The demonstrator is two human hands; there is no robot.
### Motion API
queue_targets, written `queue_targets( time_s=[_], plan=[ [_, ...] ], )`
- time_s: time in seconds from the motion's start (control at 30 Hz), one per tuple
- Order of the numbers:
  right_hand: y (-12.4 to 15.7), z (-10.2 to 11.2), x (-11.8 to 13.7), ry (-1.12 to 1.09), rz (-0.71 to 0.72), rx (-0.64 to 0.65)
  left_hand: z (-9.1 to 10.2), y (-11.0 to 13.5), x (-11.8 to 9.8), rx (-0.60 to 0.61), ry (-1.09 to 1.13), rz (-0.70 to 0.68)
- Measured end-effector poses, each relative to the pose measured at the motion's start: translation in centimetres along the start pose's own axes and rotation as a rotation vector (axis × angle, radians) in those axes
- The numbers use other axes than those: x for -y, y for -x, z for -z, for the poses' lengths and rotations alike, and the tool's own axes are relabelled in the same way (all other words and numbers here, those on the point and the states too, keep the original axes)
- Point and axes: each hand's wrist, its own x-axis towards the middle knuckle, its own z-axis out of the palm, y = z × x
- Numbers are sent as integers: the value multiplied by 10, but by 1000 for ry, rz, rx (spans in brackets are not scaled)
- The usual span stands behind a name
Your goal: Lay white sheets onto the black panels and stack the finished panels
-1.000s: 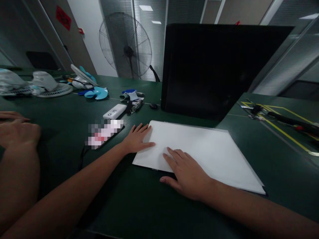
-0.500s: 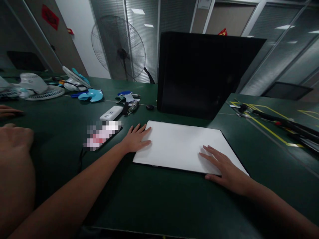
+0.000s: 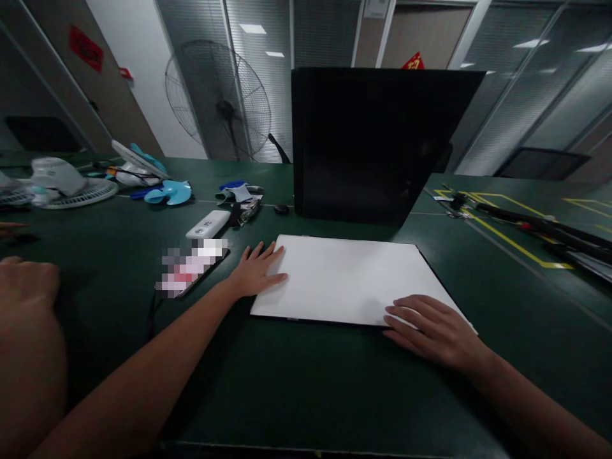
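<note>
A thin white rectangular panel with a dark edge (image 3: 335, 277) lies flat on the green table in front of me. My left hand (image 3: 255, 271) rests across its left edge, fingers spread and thumb on the white surface. Over the front right corner is my right hand (image 3: 430, 328), its fingers stretched out and fairly close together, the tips near the front edge. Neither hand grasps anything. Behind the panel stands a large black screen-like slab (image 3: 373, 146), leaning at an angle.
Left of the panel lie a phone with a blurred screen (image 3: 194, 271), a white power bank (image 3: 208, 224) and a blue fan blade (image 3: 169, 192). White fan parts (image 3: 62, 182) sit farther left. Another person's arm (image 3: 29, 331) rests at the left. Long black bars (image 3: 540, 223) lie right.
My right hand has turned and its fingers have drawn closer together over the panel's front right part. The left hand stays on the left edge. The view has shifted slightly.
</note>
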Motion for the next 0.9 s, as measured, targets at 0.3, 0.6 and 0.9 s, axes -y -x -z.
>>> queue_targets(
  time_s=[0.3, 0.6, 0.9],
  plan=[
    [9, 15, -6, 142, 165, -60, 4, -4, 17, -29, 149, 31],
    [-20, 56, -35, 184, 122, -146, 6, 5, 20, -144, 263, -72],
    [-14, 22, -18, 216, 113, -196, 0, -3, 18, -167, 228, -58]
  ],
)
